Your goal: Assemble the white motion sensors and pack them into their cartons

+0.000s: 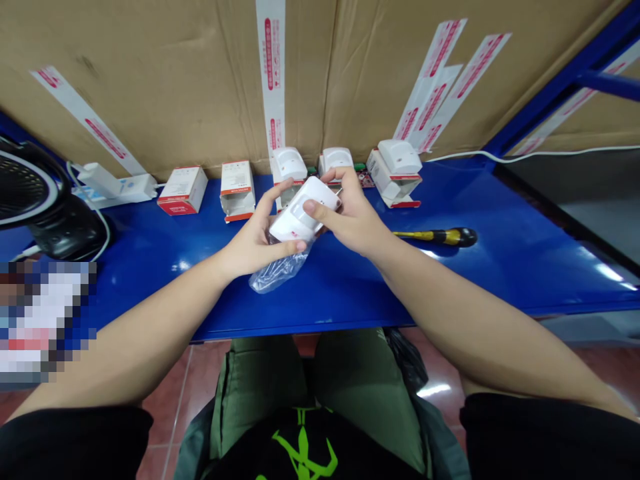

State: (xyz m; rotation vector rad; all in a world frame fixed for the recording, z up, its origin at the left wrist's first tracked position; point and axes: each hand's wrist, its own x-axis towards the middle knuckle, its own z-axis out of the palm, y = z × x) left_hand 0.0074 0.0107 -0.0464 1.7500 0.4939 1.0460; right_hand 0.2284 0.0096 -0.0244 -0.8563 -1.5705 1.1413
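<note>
White detector (299, 212), 1, pinched by left hand (251, 241) and right hand (357, 219), 3 more detectors (400, 156) behind, 1 screwdriver (453, 237)

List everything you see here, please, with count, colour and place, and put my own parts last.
White device: one, white, in both hands
Plastic bag: one, clear, under that device
Other devices: three, white, back row
Small boxes: at least four, white and red, back row
Screwdriver: one, yellow and black, right
Power strip: one, white, back left
Fan: one, black, left
Cable: one, white, back right
Cardboard: count unclear, brown, behind
Tape strips: several, white and red, on cardboard
Table: one, blue, centre
Blurred patch: lower left, contents unreadable
Trousers: one pair, green, below
Left hand, right hand: two, bare, centre
</note>
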